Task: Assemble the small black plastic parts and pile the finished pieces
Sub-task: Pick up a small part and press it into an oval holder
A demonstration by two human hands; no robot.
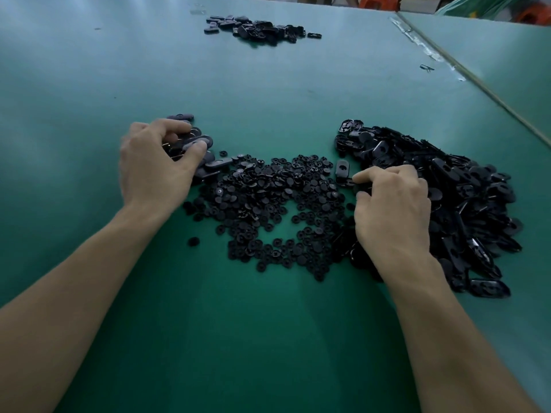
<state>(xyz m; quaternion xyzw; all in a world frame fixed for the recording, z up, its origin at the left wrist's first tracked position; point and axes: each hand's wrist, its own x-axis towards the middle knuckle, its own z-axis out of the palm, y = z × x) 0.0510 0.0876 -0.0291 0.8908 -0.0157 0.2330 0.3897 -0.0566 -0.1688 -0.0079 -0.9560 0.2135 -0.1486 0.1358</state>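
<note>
On the green table (268,338), a loose spread of small round black plastic discs (268,198) lies at the centre. The left grip (161,165), at 9 o'clock from the discs, has its thumb and fingers curled round a flat oblong black plastic piece (198,141), held just above a small pile of similar oblong pieces (214,166). At 3 o'clock lies a large heap of hollow oblong black plastic shells (465,201). The right grip (393,213) rests on the heap's near-left edge, knuckles up, with forefinger and thumb drawn close together. Whether they pinch a part I cannot tell. One lone oblong shell with a round hole (342,169) lies at 10 o'clock from that forefinger. A further pile of black parts (259,28) sits far off at 12 o'clock.
</note>
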